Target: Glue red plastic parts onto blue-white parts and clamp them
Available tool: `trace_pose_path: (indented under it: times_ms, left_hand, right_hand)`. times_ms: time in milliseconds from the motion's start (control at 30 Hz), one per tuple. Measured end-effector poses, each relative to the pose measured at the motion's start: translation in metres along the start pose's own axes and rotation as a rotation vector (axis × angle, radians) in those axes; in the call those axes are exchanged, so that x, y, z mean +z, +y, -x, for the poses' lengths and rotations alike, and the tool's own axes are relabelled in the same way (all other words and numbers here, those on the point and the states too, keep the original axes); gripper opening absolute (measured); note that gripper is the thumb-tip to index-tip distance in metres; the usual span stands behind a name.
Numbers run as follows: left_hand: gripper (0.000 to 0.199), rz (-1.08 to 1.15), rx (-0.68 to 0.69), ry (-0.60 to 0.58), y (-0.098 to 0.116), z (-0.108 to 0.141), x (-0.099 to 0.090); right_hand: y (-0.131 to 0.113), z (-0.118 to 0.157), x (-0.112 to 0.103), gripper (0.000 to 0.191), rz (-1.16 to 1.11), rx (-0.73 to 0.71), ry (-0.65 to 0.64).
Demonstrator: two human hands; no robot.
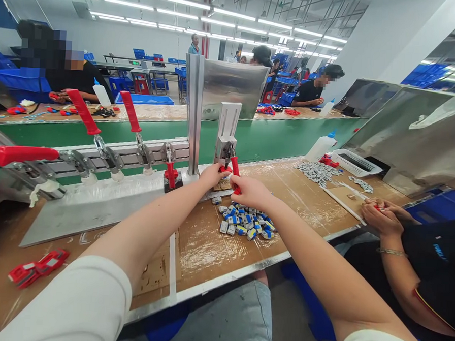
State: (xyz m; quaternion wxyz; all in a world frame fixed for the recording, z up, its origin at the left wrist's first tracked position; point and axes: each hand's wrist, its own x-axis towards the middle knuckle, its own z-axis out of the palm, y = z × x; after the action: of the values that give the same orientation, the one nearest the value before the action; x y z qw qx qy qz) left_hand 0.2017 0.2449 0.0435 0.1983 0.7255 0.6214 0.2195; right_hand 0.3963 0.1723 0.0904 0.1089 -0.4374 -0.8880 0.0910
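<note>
The right hand [251,192] is closed around the long red plastic-sleeved handle [235,170] of a metal toggle clamp, leaving no open gap. Just beside it, the left hand [211,174] has its fingertips at a small red part [224,169] under the clamp; whether they pinch it or only steady it cannot be told. The handle points down, so the pressing stroke looks well along or complete, though the contact itself is too small to judge. Just nearer the wearer than both hands lies a loose pile of small white, blue and yellow blocks [247,222]; whether these are finished or waiting does not show. Farther left of the grip, two joined-looking red pieces [39,267] lie apart from the pile, their stage equally unclear.
</note>
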Motion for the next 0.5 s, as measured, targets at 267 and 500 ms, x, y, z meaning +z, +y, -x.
trace_pose_path:
  times_ms: [267, 500]
  left_hand:
    - [0.033, -0.297, -0.035, -0.165, 0.030, 0.029, -0.049]
    - [0.020, -0.550, 0.193, -0.238, 0.054, 0.163, -0.123]
  right_hand:
    - [-0.003, -0.024, -0.004, 0.018, 0.209, 0.015, -0.211]
    - [-0.004, -0.038, 0.002, 0.033, 0.230, 0.086, -0.296]
